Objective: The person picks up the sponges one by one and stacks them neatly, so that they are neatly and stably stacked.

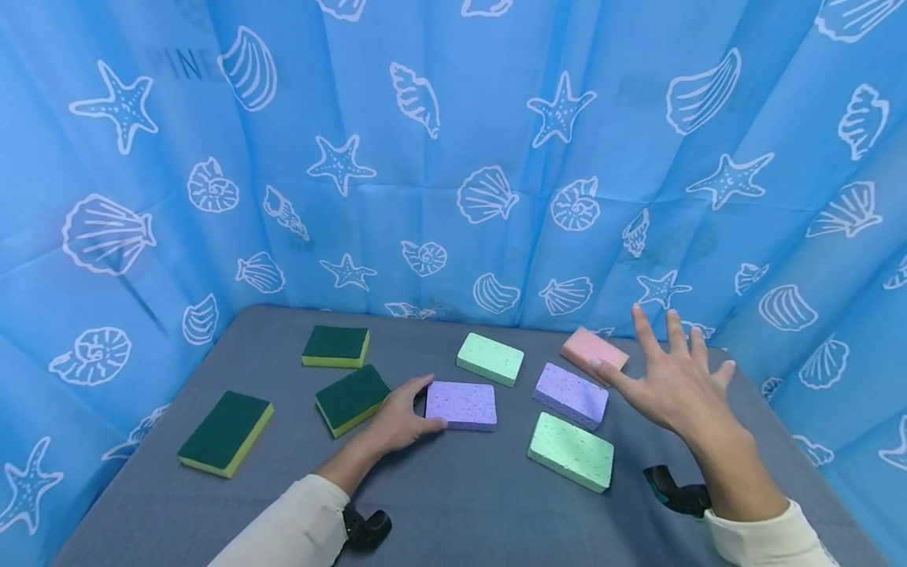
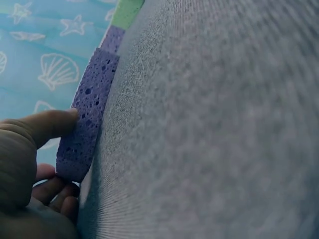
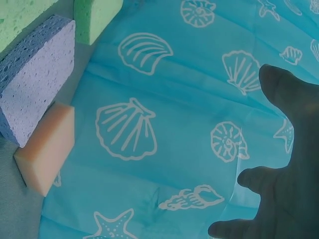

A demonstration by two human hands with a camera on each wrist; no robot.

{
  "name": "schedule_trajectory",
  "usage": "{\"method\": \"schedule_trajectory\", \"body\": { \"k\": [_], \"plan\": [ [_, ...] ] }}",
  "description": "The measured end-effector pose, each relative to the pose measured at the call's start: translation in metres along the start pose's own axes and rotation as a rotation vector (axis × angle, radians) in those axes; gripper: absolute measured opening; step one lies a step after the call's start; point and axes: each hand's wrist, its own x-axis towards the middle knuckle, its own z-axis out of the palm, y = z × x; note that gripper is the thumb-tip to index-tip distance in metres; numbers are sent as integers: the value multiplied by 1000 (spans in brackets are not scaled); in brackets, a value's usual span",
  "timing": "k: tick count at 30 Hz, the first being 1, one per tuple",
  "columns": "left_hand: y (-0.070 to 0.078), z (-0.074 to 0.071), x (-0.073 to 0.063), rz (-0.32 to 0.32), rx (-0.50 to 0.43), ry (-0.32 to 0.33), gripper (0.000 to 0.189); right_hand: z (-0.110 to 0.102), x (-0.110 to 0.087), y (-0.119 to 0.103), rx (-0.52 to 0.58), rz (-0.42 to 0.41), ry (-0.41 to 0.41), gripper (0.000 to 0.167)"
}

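Note:
A purple sponge [image 1: 461, 405] lies flat near the middle of the table. My left hand [image 1: 402, 419] holds it at its left end, the thumb along its near edge and the fingers round the far corner. The left wrist view shows the thumb pressed to the pitted side of the same sponge [image 2: 89, 109]. My right hand [image 1: 680, 386] is spread wide at the right, with nothing in it. Close to its thumb are a pink sponge [image 1: 594, 353] and a second purple sponge [image 1: 571, 395]. In the right wrist view, the pink sponge [image 3: 47, 149] stands apart from the spread fingers.
Three green-and-yellow scouring sponges lie at the left: one at the back [image 1: 336, 346], one beside my left hand [image 1: 352, 398], one farther left [image 1: 225, 431]. Pale green sponges lie at the back [image 1: 490, 359] and at the right front [image 1: 571, 450]. A blue shell-print curtain [image 1: 425, 197] surrounds the grey table [image 1: 468, 504].

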Motion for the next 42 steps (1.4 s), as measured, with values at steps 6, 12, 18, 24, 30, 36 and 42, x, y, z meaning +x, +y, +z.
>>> {"method": "schedule_trajectory", "body": {
  "k": [6,12,18,24,30,36,42],
  "plan": [
    [1,1,1,-28,38,19,75,-6,-3,4,-18,0,-81,104],
    [2,2,1,-27,48,13,75,-15,-11,9,0,-36,-34,99],
    [1,3,1,-20,46,5,75,-14,-29,13,222,-159,146,82],
    [0,2,2,-14,33,5,74,3,-47,18,415,-248,310,76],
    [-1,1,1,-15,45,-1,74,30,-59,24,470,-229,339,77],
    [0,0,0,-17,51,4,74,58,-64,24,489,-153,223,79],
    [1,0,0,-12,50,0,74,84,-68,26,508,-70,53,82]
  ]
}}
